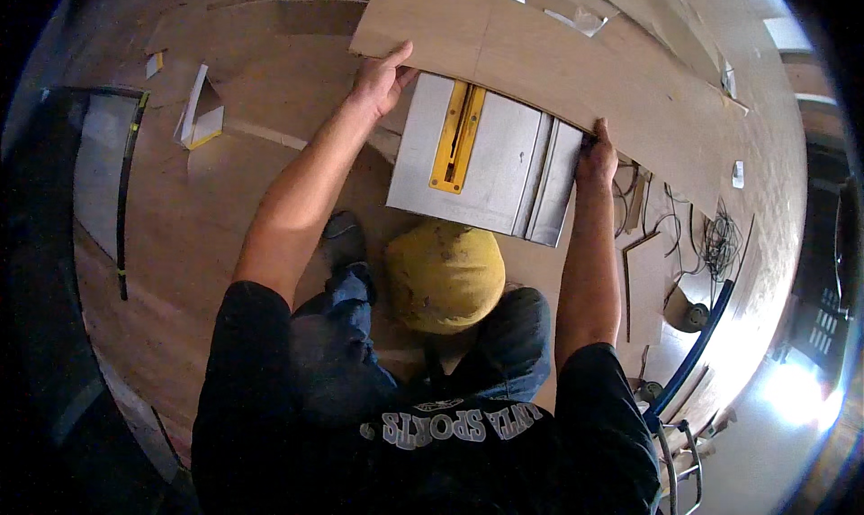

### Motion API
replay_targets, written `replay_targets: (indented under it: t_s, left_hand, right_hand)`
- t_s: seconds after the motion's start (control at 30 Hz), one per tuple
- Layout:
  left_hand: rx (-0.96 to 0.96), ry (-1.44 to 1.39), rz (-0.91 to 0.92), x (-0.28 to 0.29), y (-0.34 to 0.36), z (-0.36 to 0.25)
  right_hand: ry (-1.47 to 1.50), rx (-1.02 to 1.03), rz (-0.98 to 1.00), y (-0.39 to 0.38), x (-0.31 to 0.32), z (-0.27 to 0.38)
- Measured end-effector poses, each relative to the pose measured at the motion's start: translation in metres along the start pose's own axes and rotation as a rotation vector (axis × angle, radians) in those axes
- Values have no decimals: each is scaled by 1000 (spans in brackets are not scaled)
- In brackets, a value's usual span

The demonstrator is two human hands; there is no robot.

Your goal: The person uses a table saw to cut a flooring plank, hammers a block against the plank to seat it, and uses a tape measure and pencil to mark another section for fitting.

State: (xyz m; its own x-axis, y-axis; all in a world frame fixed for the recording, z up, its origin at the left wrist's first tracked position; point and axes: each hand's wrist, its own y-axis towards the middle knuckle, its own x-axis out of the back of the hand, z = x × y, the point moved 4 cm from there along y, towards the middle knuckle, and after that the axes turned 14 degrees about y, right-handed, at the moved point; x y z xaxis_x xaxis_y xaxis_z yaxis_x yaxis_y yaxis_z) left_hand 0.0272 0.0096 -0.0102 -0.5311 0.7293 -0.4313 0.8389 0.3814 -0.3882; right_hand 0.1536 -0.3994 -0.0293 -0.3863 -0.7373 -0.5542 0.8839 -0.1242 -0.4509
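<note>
A wide, thin plywood board [540,61] lies across the far part of a table saw's grey metal top [495,146]. My left hand [382,81] grips the board's near edge toward its left end, thumb on top and fingers beneath. Farther right, my right hand [598,158] is closed on the same edge, beside the saw's right side; its fingers are partly hidden. A yellow slotted insert [457,137] is set into the saw top between my hands. Below the saw's near edge, between my legs, is a rounded, smudged yellow thing [445,277] whose kind I cannot make out.
Tangled cable [720,241] and board offcuts [643,277] lie on the floor at right, near a dark blue bar [693,349]. A white and yellow folded piece [202,115] sits at left, close to a black-framed panel [103,164].
</note>
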Motion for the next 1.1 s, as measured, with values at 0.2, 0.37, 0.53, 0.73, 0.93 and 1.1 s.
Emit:
replay_targets:
  t_s: [0.2,0.37,0.53,0.73,0.93,1.1]
  left_hand:
    - [-16,8,-9,2,-4,0]
    - [-11,15,-19,-1,-8,-3]
    - [-5,12,-35,3,-4,2]
    - [-6,5,-25,1,-7,0]
    - [-1,25,-16,4,-7,1]
    - [12,24,-49,3,-12,1]
  right_hand:
    - [10,40,-24,-6,-2,-2]
    - [39,19,-33,-15,-9,-3]
    - [81,9,51,-11,-6,-2]
    - [34,-6,-24,-14,-5,0]
    - [75,-12,-1,-18,-9,-2]
    - [77,24,-69,-13,-1,0]
